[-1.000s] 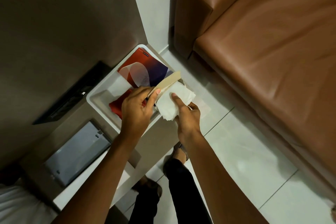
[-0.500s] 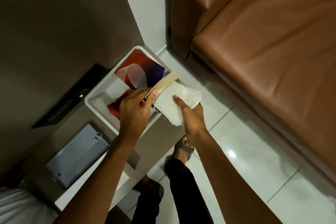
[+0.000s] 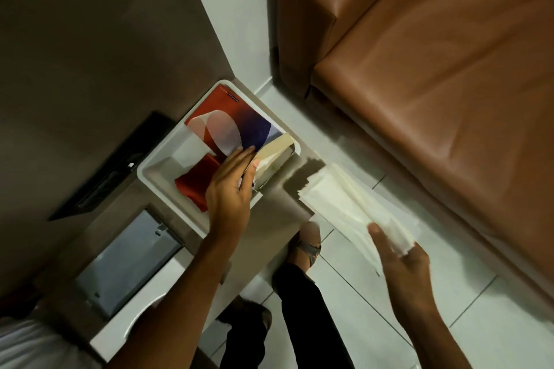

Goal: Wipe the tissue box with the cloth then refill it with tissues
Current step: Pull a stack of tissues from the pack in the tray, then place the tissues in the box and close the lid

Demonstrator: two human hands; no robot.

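His left hand (image 3: 229, 189) hides much of the tissue box (image 3: 274, 159), fingers flat on it; beside the box, the right hand (image 3: 403, 260) pinches blurred tissues (image 3: 344, 204).

It looked like a lounge or waiting room: a brown leather sofa (image 3: 434, 84) stood on pale floor tiles (image 3: 353, 293) beside a low bench (image 3: 269, 219) holding a brochure tray (image 3: 156, 171).

White tissues (image 3: 344, 204), a pale stack. The box (image 3: 274, 156) is beige, cream along its flap. Beside it a red cloth (image 3: 195, 186), plain, no print. The booklet (image 3: 230, 126) runs red into deep blue, with a white fine-lined oval across it. White tray (image 3: 156, 186), grey-brown table (image 3: 269, 213). Brown leather sofa (image 3: 434, 69), pale floor (image 3: 449, 293) tiles with dark grout lines, black trousers (image 3: 305, 323).
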